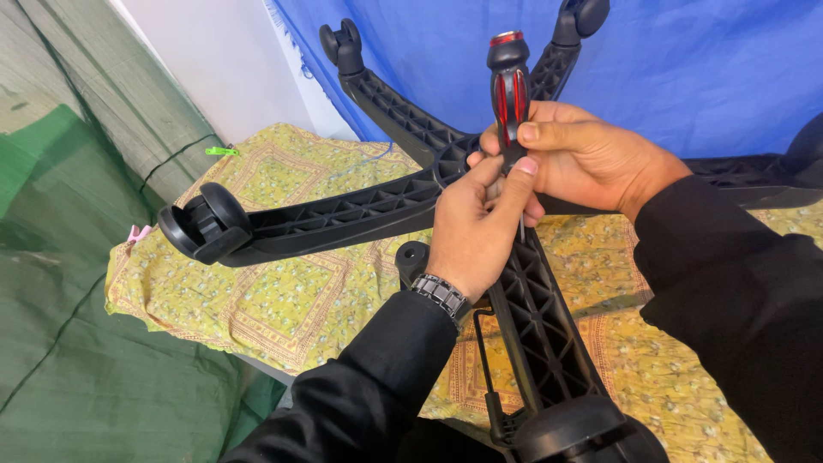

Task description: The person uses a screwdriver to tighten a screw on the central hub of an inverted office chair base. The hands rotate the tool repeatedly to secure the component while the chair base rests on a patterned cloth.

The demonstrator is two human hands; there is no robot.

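Closest to the camera sits 1 black plastic wheel (570, 427) at the end of an arm of the black plastic 5-armed chair base (360, 206). The base lies upside down on a yellow flowered cloth (283, 300) spread over the bench. The ribbed arms spread out like a star from the round middle.

A bit farther up, the left hand (476, 227) comes from below, with a dark metal watch (440, 294) on its wrist. Its grip is closed on the lower part of the red and black screwdriver (509, 94), thumb and fingers pinched round it.

Just behind, the right hand (587, 159) comes in from the right. Its grip is wrapped round the same handle, a little higher, and touches the left hand.

The screwdriver stands almost straight up. Its fat handle end points up and away, and its thin metal tip points down, right beside the middle of the base. So the middle of the base lies straight below both hands.

Farther back, 2 more wheels stick up in front of a blue cloth (686, 69).
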